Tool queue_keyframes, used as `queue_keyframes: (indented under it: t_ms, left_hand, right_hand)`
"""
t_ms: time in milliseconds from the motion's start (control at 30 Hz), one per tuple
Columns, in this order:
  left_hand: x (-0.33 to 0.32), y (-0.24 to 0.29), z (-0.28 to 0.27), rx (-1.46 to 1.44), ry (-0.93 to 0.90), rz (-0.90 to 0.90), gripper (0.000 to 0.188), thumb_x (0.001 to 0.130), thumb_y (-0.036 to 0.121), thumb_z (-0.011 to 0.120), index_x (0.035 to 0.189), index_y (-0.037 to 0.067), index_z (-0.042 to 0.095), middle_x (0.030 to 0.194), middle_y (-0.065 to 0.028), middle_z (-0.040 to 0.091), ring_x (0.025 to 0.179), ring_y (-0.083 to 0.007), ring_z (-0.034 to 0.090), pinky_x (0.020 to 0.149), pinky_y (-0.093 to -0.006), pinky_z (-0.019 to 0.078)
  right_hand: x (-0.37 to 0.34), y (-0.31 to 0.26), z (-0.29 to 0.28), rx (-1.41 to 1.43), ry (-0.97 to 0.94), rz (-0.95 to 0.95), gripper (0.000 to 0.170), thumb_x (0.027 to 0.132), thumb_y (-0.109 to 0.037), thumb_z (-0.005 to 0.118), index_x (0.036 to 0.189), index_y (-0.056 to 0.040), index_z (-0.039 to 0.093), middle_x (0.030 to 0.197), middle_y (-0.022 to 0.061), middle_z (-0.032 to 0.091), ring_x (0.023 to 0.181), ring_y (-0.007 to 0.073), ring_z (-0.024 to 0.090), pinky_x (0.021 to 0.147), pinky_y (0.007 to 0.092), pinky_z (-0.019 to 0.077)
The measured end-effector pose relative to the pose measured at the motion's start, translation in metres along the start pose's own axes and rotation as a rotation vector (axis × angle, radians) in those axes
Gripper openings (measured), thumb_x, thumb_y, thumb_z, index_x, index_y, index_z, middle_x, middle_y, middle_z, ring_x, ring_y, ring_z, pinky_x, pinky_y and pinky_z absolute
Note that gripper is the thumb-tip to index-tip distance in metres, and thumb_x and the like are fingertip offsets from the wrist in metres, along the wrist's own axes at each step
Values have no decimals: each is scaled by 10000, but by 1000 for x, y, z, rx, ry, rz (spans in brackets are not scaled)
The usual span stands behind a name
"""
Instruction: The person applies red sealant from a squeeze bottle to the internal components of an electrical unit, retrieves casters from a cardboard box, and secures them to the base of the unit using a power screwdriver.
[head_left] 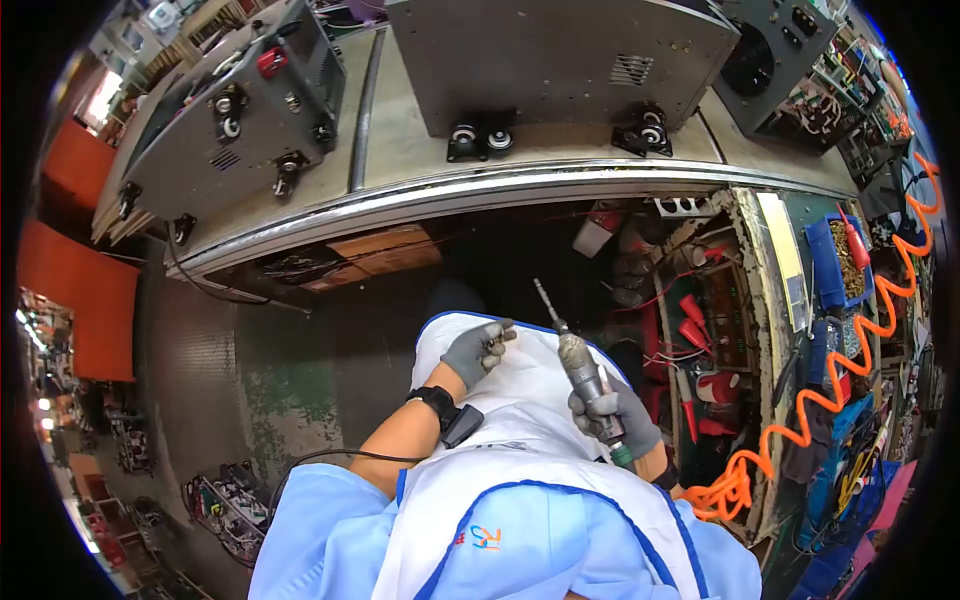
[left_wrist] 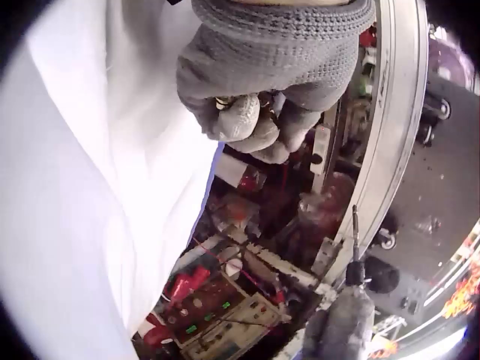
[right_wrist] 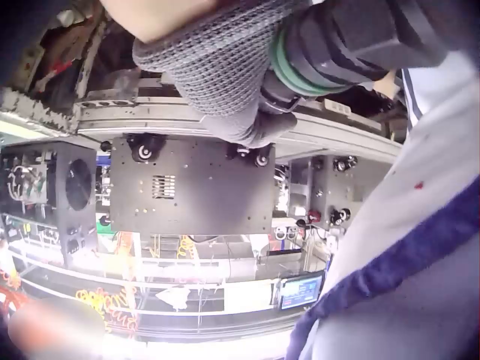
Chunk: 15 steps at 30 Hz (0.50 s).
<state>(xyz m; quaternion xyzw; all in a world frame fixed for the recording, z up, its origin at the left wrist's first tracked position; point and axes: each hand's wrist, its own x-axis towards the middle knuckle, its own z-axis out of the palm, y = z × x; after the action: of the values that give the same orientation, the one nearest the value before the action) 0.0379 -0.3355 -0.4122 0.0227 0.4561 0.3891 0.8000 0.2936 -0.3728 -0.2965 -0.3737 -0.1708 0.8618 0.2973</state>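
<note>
My right hand point(head_left: 622, 412), in a grey knit glove, grips the body of an air screwdriver point(head_left: 580, 362). Its long thin bit points up and away from me, toward the bench. In the right wrist view the gloved fingers point(right_wrist: 251, 127) wrap the tool beside its green ring point(right_wrist: 283, 64). My left hand point(head_left: 478, 354), gloved alike, is held before the white apron point(head_left: 520, 385). Its fingers are curled in, and small metal pieces point(left_wrist: 223, 103) that look like screws show between them in the left wrist view. The hands are apart.
A dark grey metal cabinet point(head_left: 560, 70) with casters lies on the bench point(head_left: 400, 140) ahead, another cabinet point(head_left: 250, 120) to its left. At right, a blue bin point(head_left: 838, 265) of small fasteners stands on a side shelf, near a coiled orange air hose point(head_left: 810, 405).
</note>
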Motion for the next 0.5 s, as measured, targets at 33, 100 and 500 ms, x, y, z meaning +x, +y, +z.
queue_keyframes:
  t_ms: [33, 100, 500]
  left_hand:
    - [-4, 8, 2, -79, 12, 37, 230, 926, 191, 463, 1077, 29, 526, 864, -37, 557, 571, -61, 419, 398, -161, 312]
    - [-4, 26, 3, -107, 25, 66, 220, 929, 197, 460, 1059, 36, 532, 890, -39, 565, 551, -58, 404, 388, -163, 301]
    - [-16, 87, 36, -308, -173, 220, 180, 926, 220, 492, 999, 60, 535, 907, -85, 589, 450, -55, 348, 336, -181, 261]
  right_hand:
    - [-2, 3, 7, -58, -36, 20, 624, 633, -118, 592, 1212, -23, 378, 805, 96, 545, 580, 124, 546, 499, 213, 470]
    - [-6, 0, 23, -196, -93, 63, 727, 620, -113, 588, 1296, -23, 333, 789, 95, 523, 569, 121, 521, 519, 219, 464]
    - [12, -20, 64, -654, -80, -49, 874, 563, -26, 595, 1366, -2, 250, 889, 60, 487, 709, 125, 497, 619, 244, 422]
